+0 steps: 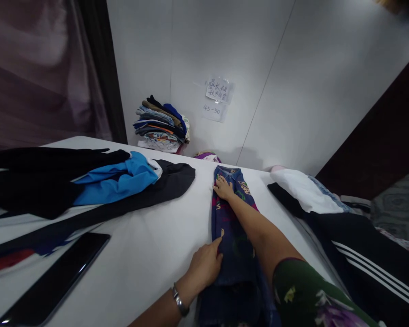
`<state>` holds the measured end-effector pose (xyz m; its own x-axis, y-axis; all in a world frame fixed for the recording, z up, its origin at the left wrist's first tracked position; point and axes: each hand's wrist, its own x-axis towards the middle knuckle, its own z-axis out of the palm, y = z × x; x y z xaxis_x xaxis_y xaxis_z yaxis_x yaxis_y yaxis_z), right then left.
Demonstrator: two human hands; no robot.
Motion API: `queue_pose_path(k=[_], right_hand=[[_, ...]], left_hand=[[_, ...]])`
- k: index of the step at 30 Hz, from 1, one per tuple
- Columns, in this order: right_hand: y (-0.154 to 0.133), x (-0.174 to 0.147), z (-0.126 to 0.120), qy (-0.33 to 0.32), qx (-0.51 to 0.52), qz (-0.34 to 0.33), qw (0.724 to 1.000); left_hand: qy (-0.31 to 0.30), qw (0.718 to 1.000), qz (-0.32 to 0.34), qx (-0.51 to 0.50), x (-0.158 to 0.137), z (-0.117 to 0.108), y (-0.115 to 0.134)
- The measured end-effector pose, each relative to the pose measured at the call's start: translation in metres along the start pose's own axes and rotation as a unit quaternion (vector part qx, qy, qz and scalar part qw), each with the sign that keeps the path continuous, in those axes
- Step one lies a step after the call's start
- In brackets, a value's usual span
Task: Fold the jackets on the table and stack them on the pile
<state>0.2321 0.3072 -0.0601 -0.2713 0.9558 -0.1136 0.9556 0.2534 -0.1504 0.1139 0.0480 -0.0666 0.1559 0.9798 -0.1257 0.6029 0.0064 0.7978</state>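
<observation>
A dark blue patterned shirt with a denim collar lies lengthwise on the white table, folded into a narrow strip. Near the collar, my right hand rests flat on the cloth with its fingers spread. My left hand, with a silver bracelet at the wrist, is at the shirt's left edge lower down; its index finger stretches onto the fabric, the other fingers are curled, and the edge appears to be gripped between them. The shirt's lower end runs off toward me, partly in shadow.
To the left lie black garments, a blue garment and a long glossy black object. A stack of folded clothes stands at the back by the wall. On the right are a white garment and black striped clothing.
</observation>
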Motion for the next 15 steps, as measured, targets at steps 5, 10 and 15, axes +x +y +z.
queue_pose_path(k=[5,10,15], right_hand=[[-0.004,-0.011,0.007,-0.004,0.000,0.009,1.000],[0.000,-0.032,-0.002,0.039,0.011,0.013,0.999],[0.020,-0.076,0.012,0.058,0.012,0.033,0.998]], left_hand=[[-0.004,1.000,-0.014,-0.025,0.002,-0.001,0.001],[-0.054,0.995,-0.008,0.083,0.003,-0.006,0.006],[-0.071,0.986,-0.003,0.148,0.005,-0.007,0.009]])
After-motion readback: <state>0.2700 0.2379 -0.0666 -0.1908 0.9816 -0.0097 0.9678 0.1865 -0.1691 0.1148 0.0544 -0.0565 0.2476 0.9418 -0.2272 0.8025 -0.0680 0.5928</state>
